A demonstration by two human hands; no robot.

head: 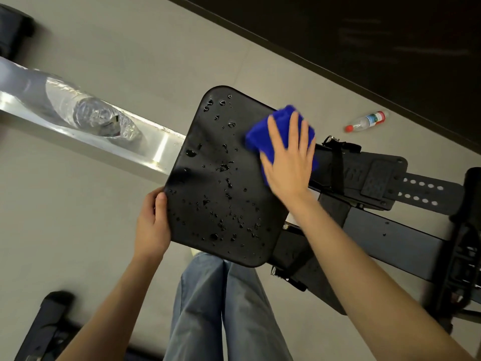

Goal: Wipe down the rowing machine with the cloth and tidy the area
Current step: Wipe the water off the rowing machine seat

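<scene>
The rowing machine's black seat [221, 183] fills the middle of the view, and its top is dotted with water drops. My right hand [289, 162] lies flat with straight fingers on a folded blue cloth [260, 134], pressing it onto the seat's far right part. My left hand [152, 222] grips the seat's near left edge, thumb on top. The silver rail [86, 134] runs away to the upper left from under the seat.
A crumpled clear plastic bottle [101, 118] lies on the rail. A small bottle with a red cap [367, 121] lies on the grey floor at the upper right. Black footplates with straps [377, 178] are right of the seat. My legs in jeans [221, 308] stand below.
</scene>
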